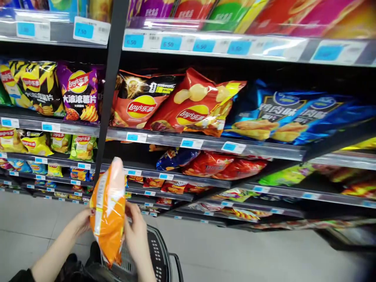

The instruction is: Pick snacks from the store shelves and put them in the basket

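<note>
An orange snack bag [110, 219] is held upright between my two hands, with a silver-white seam strip and printed label facing me. My left hand [84, 221] grips its left edge; the fingertips are partly hidden behind the bag. On the opposite side, my right hand [136, 223] has its fingers curled against the bag. Below the bag is a dark shopping basket [157, 250] with a slotted wall, partly covered by the bag and my right forearm. Facing me are red Lay's chip bags [192, 105] on a shelf.
Tiered shelves carry price tags along a clear-fronted edge [211, 145]. Blue chip bags [282, 115] lie to the right, and a purple chip bag [78, 92] stands to the left. A dark upright post [107, 90] divides the shelving. Grey tiled floor [229, 254] lies below.
</note>
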Demonstrator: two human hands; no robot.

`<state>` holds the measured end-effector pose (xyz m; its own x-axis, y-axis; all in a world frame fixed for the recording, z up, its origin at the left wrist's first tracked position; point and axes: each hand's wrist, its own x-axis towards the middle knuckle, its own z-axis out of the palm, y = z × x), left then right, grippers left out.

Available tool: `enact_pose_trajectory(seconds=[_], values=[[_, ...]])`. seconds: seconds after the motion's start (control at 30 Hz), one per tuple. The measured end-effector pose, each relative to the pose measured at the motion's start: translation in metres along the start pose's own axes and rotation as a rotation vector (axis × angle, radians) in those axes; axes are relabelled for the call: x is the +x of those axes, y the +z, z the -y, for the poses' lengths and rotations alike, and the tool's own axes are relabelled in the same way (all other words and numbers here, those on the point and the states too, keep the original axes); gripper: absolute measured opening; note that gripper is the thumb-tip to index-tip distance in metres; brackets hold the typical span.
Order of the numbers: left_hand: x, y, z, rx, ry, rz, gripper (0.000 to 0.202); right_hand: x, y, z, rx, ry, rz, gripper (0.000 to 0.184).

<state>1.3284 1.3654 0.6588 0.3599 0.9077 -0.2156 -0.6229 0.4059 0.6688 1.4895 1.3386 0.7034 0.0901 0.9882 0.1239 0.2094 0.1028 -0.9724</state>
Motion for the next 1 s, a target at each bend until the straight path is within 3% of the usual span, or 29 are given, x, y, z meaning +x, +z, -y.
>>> enact_pose_trajectory(seconds=[0.07,0.17,0.27,0.33,0.47,0.6,0.7,1.0], values=[[-0.015,0.011,-0.013,0.071,0.059,-0.04,0.055,-0.01,-0.01,0.006,0.158,0.039,0.025,0.041],[-0.036,0.029,-0.032,0.189,0.153,-0.093,0.075,-0.02,-0.016,0.009,0.371,0.043,0.164,0.059],[-0.055,0.038,-0.049,0.443,0.203,-0.127,0.075,-0.027,-0.01,0.013,0.425,0.131,0.241,0.078],[-0.067,0.039,-0.06,0.556,0.163,-0.087,0.068,-0.031,-0.001,0.018,0.495,0.244,0.24,0.076],[-0.086,0.034,-0.072,0.386,0.062,0.005,0.068,-0.043,0.015,0.031,0.669,0.401,0.254,0.065],[-0.098,0.029,-0.068,0.175,0.004,-0.056,0.069,-0.054,0.026,0.033,0.692,0.52,0.245,0.071],[-0.104,0.025,-0.063,0.155,0.039,-0.102,0.066,-0.058,0.033,0.027,0.665,0.548,0.212,0.07],[-0.122,0.0,-0.067,0.161,0.093,-0.147,0.059,-0.067,0.057,0.022,0.636,0.587,0.295,0.073]])
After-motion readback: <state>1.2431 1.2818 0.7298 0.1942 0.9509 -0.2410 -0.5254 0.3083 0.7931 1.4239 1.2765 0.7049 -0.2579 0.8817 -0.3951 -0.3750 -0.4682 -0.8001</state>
